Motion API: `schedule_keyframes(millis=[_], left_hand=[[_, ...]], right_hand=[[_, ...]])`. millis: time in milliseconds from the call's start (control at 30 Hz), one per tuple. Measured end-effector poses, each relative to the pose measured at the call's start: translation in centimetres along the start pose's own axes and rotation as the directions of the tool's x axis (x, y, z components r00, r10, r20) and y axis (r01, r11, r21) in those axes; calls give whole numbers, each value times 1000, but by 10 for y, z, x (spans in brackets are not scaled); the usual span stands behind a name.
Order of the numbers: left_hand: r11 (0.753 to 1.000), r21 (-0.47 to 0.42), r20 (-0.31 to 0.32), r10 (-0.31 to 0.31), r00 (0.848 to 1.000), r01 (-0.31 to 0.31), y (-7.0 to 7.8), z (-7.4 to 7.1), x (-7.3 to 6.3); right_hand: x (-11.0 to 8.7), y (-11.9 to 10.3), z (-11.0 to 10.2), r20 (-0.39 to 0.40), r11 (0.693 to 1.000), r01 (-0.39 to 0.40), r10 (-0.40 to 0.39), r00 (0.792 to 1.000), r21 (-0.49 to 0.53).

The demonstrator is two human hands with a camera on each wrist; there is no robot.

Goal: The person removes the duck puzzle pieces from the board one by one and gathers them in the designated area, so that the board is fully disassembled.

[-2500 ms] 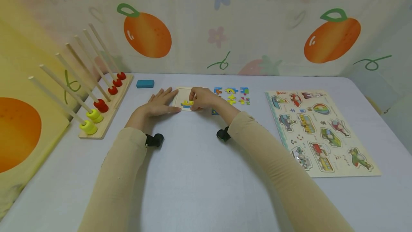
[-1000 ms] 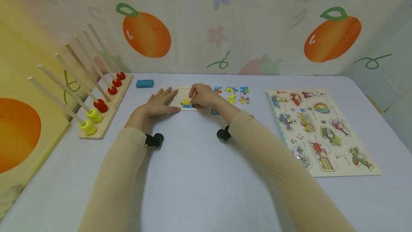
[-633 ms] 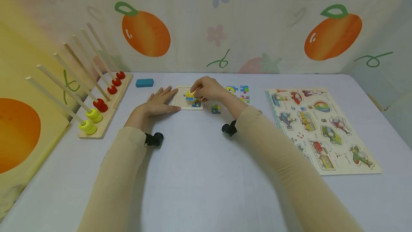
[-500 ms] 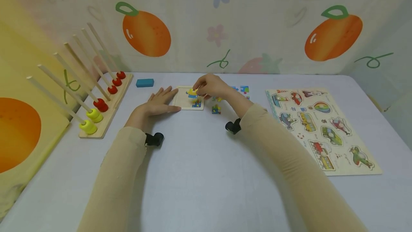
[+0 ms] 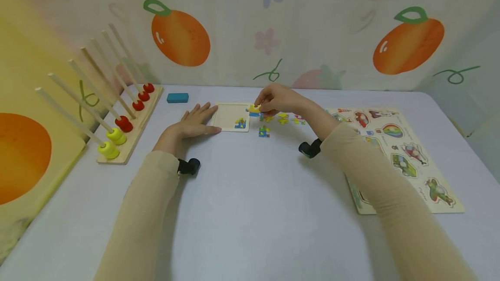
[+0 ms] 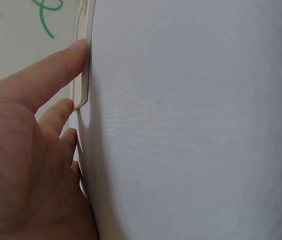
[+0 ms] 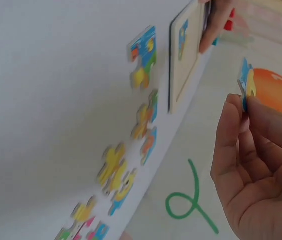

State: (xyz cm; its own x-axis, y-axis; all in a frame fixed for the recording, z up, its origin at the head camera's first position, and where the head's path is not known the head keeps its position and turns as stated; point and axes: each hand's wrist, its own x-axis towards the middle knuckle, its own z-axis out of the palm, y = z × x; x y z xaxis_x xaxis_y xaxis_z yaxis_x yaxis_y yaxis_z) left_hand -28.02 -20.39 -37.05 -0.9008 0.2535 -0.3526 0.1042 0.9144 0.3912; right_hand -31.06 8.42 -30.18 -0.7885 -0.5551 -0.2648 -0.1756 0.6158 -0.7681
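Observation:
In the head view my left hand rests flat at the left side of a small wooden puzzle tray, fingers straight. The left wrist view has the thumb against the tray's edge. My right hand pinches a yellow-and-blue puzzle piece between thumb and fingertips, raised by the tray's right edge. The right wrist view shows this held piece nearly edge-on. One puzzle piece lies in the tray's lower right corner.
Several loose puzzle pieces lie right of the tray, partly hidden under the right hand. A bead abacus with upright rods stands at the left, a teal block behind. A vehicle picture board lies at the right, partly covered by the right sleeve.
My right hand has lifted the yellow-and-blue puzzle piece up from the tray and carried it rightward, uncovering the piece in the tray's corner. My left hand has stayed in place.

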Motion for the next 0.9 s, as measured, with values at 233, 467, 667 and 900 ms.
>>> schedule_keyframes(millis=[233, 467, 667, 900], left_hand=[[1000, 0, 2, 7, 1000, -7, 3, -1, 0], [1000, 0, -8, 12, 1000, -12, 4, -2, -2], [1000, 2, -2, 11, 1000, -11, 3, -1, -2], [1000, 0, -2, 6, 1000, -6, 1, -1, 0]], right_hand=[[-15, 19, -11, 16, 1000, -10, 10, 1000, -13], [-23, 41, -18, 76, 998, -55, 56, 996, -14], [-25, 58, -19, 186, 992, -124, 129, 974, -36], [-27, 64, -12, 217, 986, -142, 158, 963, -87]])
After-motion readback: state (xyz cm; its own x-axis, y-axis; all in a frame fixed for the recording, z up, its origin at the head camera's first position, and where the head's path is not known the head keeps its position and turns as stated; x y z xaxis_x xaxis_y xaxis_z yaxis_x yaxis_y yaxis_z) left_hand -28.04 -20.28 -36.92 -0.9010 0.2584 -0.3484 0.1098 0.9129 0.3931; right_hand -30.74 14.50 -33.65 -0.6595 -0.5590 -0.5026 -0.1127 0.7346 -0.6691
